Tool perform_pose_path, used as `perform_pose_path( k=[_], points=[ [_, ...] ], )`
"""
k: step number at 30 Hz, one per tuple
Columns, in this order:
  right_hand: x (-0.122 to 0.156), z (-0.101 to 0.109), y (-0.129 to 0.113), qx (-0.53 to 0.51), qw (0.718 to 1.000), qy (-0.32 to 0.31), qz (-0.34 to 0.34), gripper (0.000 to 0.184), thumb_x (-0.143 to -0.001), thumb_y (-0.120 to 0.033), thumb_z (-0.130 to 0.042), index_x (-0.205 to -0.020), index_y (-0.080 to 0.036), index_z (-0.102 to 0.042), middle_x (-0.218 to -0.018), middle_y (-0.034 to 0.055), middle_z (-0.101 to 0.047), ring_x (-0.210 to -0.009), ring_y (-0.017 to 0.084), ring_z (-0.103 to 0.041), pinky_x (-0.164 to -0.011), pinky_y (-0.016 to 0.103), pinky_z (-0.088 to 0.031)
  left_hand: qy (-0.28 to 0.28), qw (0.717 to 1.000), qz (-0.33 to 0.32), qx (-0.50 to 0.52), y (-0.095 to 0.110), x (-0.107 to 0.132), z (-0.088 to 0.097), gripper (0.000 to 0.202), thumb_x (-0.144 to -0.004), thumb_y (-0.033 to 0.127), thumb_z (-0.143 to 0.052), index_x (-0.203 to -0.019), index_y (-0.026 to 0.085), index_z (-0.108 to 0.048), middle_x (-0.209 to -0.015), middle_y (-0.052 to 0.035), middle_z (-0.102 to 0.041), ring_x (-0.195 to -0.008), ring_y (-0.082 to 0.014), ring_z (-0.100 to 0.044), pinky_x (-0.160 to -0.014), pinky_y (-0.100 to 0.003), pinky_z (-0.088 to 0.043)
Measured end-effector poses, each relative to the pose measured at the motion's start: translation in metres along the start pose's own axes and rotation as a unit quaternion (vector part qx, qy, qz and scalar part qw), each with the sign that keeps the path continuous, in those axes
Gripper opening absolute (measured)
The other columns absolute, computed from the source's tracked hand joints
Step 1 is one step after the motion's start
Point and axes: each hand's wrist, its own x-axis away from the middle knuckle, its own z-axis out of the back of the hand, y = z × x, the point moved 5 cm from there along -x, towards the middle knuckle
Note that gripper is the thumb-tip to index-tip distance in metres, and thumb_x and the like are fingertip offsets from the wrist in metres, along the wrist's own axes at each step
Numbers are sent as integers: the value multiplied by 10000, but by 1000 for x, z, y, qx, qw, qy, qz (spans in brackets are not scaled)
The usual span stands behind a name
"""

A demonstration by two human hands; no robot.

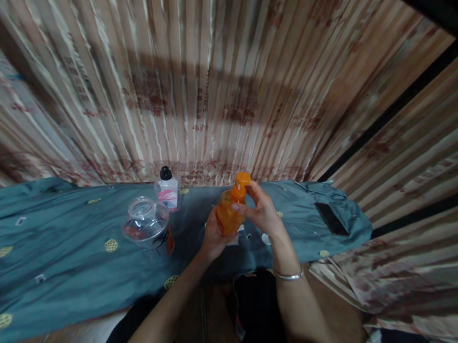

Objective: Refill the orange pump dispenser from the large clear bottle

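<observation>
My left hand (212,239) is wrapped round the lower body of a small orange bottle (229,215), holding it tilted above the teal cloth (66,259). The fingers of my right hand (261,210) are pinched at the bottle's neck, just below its orange cap (243,179). A silver bangle (288,276) circles my right wrist. To the left stand a clear glass jar (146,223) and, behind it, a small clear bottle with a black cap (168,191).
The teal cloth with round yellow motifs covers a low surface. A dark phone (332,218) lies on its right end. A striped patterned curtain (225,90) hangs behind and at the right. My legs show below the cloth's front edge.
</observation>
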Motion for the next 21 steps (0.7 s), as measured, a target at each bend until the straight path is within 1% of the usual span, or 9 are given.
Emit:
perform_pose_path(
  k=[2, 4, 8, 10, 11, 13, 15, 18, 21],
  points=[
    [0, -1, 1, -47, 998, -42, 11, 615, -827, -637, -810, -1303, -271, -681, -1357, 86, -739, -1332, 284, -662, -1180, 437, -486, -6, 1000, -6, -3, 1, 1, 0, 433, -989, 404, -732, -1372, 223, -639, -1402, -124, -671, -1166, -306, -705, -968, -542, -623],
    [-2, 1, 2, -50, 997, -59, 9, 537, -878, -648, -760, -1268, -282, -712, -1326, 75, -759, -1328, 279, -666, -1191, 441, -480, -10, 1000, -7, -8, 1, 1, 1, 443, -987, 403, -735, -1378, 221, -634, -1399, -123, -672, -1165, -307, -706, -968, -543, -623],
    [-8, 7, -5, 11, 999, -32, 14, 466, -864, -631, -790, -1159, -273, -745, -1228, 65, -788, -1230, 289, -710, -1156, 461, -511, -10, 1000, -1, -30, -2, 1, 5, 442, -987, 402, -735, -1380, 227, -633, -1396, -122, -672, -1168, -307, -703, -975, -545, -619],
    [-8, 9, -10, 40, 999, -17, 15, 502, -820, -612, -843, -1165, -262, -737, -1255, 75, -779, -1242, 300, -705, -1158, 472, -509, -5, 999, 1, -41, -4, 1, 8, 452, -985, 403, -737, -1386, 226, -630, -1404, -123, -667, -1181, -313, -698, -986, -555, -613],
    [-7, 9, -12, 43, 999, -21, 16, 554, -795, -606, -867, -1204, -259, -727, -1302, 85, -763, -1275, 309, -690, -1170, 480, -501, -5, 999, 2, -44, -4, 1, 8, 458, -983, 404, -739, -1389, 223, -627, -1408, -125, -665, -1188, -316, -696, -990, -561, -611],
    [-4, 8, -12, 18, 999, -47, 18, 668, -782, -611, -879, -1320, -262, -692, -1421, 105, -710, -1371, 323, -637, -1213, 495, -465, -7, 999, 4, -48, -4, 2, 9, 461, -985, 404, -737, -1394, 223, -625, -1412, -126, -664, -1188, -316, -698, -988, -561, -612],
    [-2, 7, -10, -21, 997, -74, 16, 681, -822, -632, -840, -1379, -277, -676, -1479, 105, -678, -1440, 320, -587, -1259, 498, -417, -11, 999, 6, -51, -3, 2, 8, 455, -987, 404, -735, -1392, 226, -627, -1413, -126, -664, -1182, -313, -700, -981, -553, -617],
    [0, 8, -3, -45, 995, -85, 0, 551, -886, -652, -769, -1302, -294, -724, -1401, 86, -729, -1395, 305, -624, -1258, 489, -420, -11, 998, 11, -55, -2, 3, 8, 453, -987, 403, -736, -1388, 223, -629, -1407, -125, -667, -1171, -310, -704, -971, -548, -622],
    [-1, 9, 2, -32, 998, -49, -14, 511, -847, -635, -818, -1208, -282, -738, -1295, 74, -774, -1277, 300, -692, -1194, 484, -483, 0, 998, 19, -62, -5, 5, 10, 477, -981, 402, -743, -1404, 221, -618, -1433, -129, -653, -1200, -323, -694, -991, -567, -611]
  ],
)
